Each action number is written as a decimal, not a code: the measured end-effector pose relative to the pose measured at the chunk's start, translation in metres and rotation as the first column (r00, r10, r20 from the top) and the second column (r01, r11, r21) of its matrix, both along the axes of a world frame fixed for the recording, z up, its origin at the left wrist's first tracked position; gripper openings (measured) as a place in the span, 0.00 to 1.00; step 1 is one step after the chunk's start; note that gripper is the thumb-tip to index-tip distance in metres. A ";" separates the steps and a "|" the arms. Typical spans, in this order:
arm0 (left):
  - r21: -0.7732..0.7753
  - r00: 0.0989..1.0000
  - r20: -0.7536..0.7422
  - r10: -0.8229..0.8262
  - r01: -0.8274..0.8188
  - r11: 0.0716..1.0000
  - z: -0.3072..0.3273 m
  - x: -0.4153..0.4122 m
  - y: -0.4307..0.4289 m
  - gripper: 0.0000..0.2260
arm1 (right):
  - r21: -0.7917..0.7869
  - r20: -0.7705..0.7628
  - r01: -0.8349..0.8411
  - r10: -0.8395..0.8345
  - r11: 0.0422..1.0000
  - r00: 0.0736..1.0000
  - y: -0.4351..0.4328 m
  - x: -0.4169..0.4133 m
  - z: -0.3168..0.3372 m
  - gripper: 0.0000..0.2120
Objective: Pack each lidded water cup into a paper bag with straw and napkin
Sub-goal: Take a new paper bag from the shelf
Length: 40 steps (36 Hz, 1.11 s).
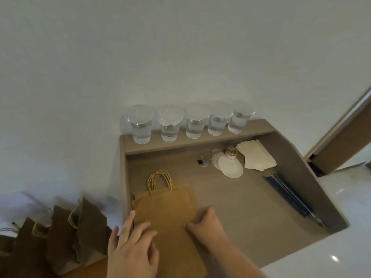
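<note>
Five clear cups [194, 121] stand in a row on the raised shelf [259, 128] at the back of the desk [241, 207], against the wall. Each is partly filled with water and has a lid on.

A flat paper bag [166, 209] lies on the near left part of the desk, its looped handles pointing toward the shelf. It is folded shut, so nothing shows inside. The left hand [132, 245] lies on its near left corner with the fingers straight and spread, pressing down. The right hand [202, 221] is at the bag's right edge, fingers curled over it and thumb on the paper – it pinches that edge.

At the back right of the desk lie a stack of pale napkins [259, 157], some round white discs [230, 167] and a small jar [231, 152] whose contents are too small to make out. Dark straws [291, 195] lie along the right wall.

Off the desk's left side several brown bags [80, 233] stand upright – their insides are hidden.
</note>
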<state>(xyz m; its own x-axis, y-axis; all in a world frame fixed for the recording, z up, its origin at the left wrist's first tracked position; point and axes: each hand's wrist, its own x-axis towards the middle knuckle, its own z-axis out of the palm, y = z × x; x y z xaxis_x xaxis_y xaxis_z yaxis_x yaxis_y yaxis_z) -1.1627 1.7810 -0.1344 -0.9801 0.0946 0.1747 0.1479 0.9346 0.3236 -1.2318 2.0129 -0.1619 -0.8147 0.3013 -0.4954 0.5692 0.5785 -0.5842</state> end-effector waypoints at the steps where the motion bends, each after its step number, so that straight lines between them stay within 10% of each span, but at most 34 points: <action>1: 0.042 0.999 -0.021 0.027 -0.026 0.999 0.001 -0.001 0.004 0.10 | 0.019 0.010 -0.005 0.005 1.000 1.000 0.002 -0.002 -0.001 0.32; 7: 0.355 0.967 -0.245 0.072 0.021 0.935 0.022 -0.019 0.029 0.08 | -0.018 0.046 0.013 -0.012 1.000 0.999 0.027 -0.025 -0.002 0.16; 14: 0.291 0.998 -0.062 -0.031 0.048 0.956 0.037 -0.047 0.029 0.13 | -0.186 0.116 -0.084 0.106 0.979 0.987 0.049 -0.049 0.005 0.13; 20: 0.329 0.980 0.057 0.189 -0.197 0.923 0.042 -0.061 0.040 0.12 | -0.136 0.108 -0.289 0.305 0.948 0.946 0.067 -0.075 0.014 0.08; 33: 0.494 0.664 0.290 0.690 -0.721 0.486 0.060 -0.071 0.107 0.12 | -0.096 -0.239 -0.647 0.614 0.756 0.752 0.181 -0.135 0.090 0.08; 40: 0.837 0.802 0.352 0.482 -0.501 0.223 0.115 -0.079 0.166 0.13 | -0.212 -0.465 -0.731 0.591 0.648 0.659 0.239 -0.156 0.122 0.10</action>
